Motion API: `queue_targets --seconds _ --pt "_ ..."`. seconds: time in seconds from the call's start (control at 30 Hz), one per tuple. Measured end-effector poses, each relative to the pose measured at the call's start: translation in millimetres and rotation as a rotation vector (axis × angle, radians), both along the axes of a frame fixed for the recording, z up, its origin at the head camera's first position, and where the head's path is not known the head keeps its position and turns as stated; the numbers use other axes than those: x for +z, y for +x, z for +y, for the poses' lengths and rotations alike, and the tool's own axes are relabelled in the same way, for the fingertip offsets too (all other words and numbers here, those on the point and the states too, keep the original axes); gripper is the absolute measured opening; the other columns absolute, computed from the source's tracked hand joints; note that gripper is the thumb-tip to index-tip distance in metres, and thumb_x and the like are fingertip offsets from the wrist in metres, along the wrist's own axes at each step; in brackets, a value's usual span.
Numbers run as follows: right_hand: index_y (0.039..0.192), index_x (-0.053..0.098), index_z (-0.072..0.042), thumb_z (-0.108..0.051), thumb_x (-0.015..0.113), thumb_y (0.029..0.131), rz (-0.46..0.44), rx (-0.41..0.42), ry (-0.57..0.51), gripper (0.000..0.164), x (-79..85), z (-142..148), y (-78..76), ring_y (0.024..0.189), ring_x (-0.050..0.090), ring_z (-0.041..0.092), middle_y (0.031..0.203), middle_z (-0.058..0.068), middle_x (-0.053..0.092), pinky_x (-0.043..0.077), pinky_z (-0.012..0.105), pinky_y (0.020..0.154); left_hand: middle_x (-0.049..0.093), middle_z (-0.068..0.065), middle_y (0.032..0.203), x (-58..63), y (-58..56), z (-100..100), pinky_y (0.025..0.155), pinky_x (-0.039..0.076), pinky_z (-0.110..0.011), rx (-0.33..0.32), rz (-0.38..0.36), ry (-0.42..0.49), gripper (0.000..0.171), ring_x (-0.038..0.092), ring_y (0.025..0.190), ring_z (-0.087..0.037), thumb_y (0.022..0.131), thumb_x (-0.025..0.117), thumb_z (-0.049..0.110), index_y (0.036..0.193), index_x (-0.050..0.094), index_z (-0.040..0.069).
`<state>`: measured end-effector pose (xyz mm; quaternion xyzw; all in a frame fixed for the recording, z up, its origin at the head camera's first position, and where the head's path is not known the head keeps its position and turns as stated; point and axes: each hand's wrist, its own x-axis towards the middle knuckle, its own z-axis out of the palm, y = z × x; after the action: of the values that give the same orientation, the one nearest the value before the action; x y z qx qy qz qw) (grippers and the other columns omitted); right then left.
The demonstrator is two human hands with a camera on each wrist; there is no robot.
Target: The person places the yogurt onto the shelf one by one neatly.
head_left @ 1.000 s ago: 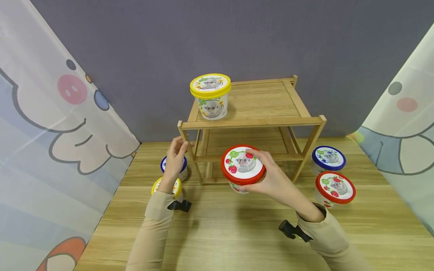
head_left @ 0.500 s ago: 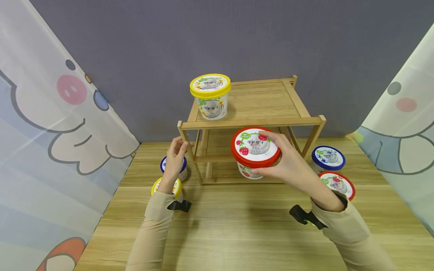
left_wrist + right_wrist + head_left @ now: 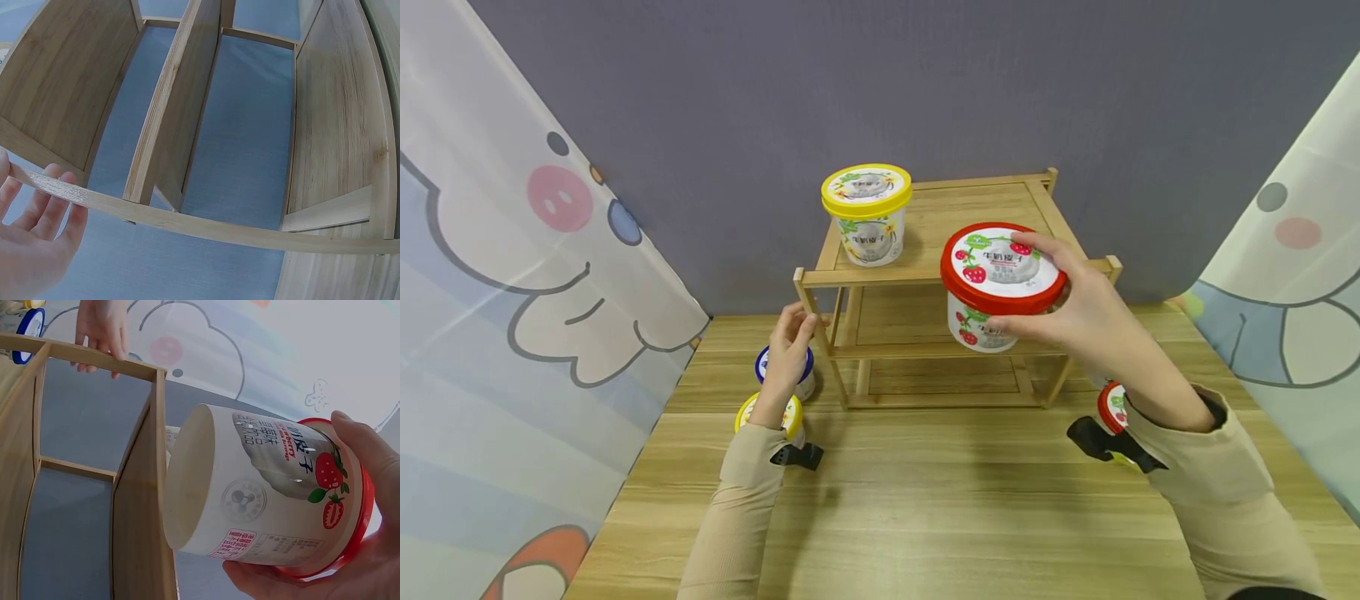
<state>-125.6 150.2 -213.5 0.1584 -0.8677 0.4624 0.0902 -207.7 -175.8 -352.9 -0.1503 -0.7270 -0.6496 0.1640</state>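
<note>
Since the earlier head frames we see the red-lidded tub [image 3: 992,287] carried higher and farther right, up to the front of the top shelf, while the left hand [image 3: 787,346] stays at the same post. The tub is now off the table [image 3: 887,500], lid uppermost, its wall overlapping the shelf's front rail [image 3: 887,273] in the head view; we cannot tell whether the two touch. The right hand [image 3: 1086,312] is clamped on the tub's right side, one fingertip over the lid and the thumb at the near side just under the rim, so the base and left side project clear of the grip. That rail stands between the tub's lower part and the board behind, and a yellow-lidded tub [image 3: 867,212] occupies the left end of the top shelf. Farther left, the left fingers are curled around the front post of the wooden rack [image 3: 940,218]. Beneath that arm we see a blue-lidded tub [image 3: 807,379] and a second yellow tub [image 3: 747,410], both partly hidden. Another red tub [image 3: 1112,408] shows beside the right wrist.
</note>
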Motion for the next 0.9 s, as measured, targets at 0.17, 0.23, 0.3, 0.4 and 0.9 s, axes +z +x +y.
queue_targets --seconds 0.17,0.23,0.3,0.4,0.9 --pt "0.136 0.032 -0.018 -0.024 0.076 0.07 -0.006 -0.018 0.021 0.079 13.8 4.8 -6.3 0.111 0.038 0.026 0.127 0.009 0.039 0.036 0.037 0.083 0.059 -0.006 0.092 0.8 0.7 -0.3 0.081 0.037 -0.028 0.002 -0.001 -0.002 0.02 0.052 0.092 -0.011 0.093 0.045 0.021 0.112 0.05 0.014" --pt "0.136 0.03 -0.019 -0.025 0.075 0.071 -0.01 -0.029 0.037 0.08 18.9 6.8 -9.3 0.11 0.041 0.026 0.128 0.009 0.037 0.036 0.04 0.084 0.059 -0.005 0.092 1.0 0.6 -0.4 0.081 0.037 -0.028 0.002 0.004 -0.003 0.021 0.052 0.092 -0.011 0.093 0.045 0.021 0.112 0.05 0.013" --pt "0.137 0.029 -0.019 -0.026 0.074 0.072 -0.019 -0.034 0.045 0.08 23.6 9.2 -12.6 0.11 0.041 0.026 0.13 0.009 0.036 0.038 0.041 0.084 0.059 -0.004 0.091 0.6 0.1 -0.4 0.081 0.037 -0.028 -0.001 0.006 -0.004 0.022 0.053 0.092 -0.011 0.093 0.045 0.021 0.113 0.05 0.011" --pt "0.138 0.027 -0.019 -0.028 0.072 0.073 -0.015 -0.047 0.064 0.08 29.6 13.6 -18.5 0.112 0.039 0.028 0.131 0.012 0.035 0.037 0.046 0.086 0.059 -0.007 0.092 0.3 -0.3 -0.2 0.081 0.037 -0.027 -0.003 0.008 -0.003 0.025 0.053 0.092 -0.011 0.093 0.045 0.02 0.114 0.049 0.007" --pt "0.14 0.022 -0.014 -0.035 0.069 0.075 -0.033 -0.082 0.113 0.082 51.1 18.9 -52.4 0.117 0.035 0.032 0.136 0.015 0.03 0.033 0.05 0.091 0.056 -0.024 0.096 1.2 0.7 0.9 0.081 0.037 -0.027 -0.003 0.009 -0.005 0.025 0.052 0.092 -0.013 0.094 0.044 0.016 0.116 0.047 0.004"
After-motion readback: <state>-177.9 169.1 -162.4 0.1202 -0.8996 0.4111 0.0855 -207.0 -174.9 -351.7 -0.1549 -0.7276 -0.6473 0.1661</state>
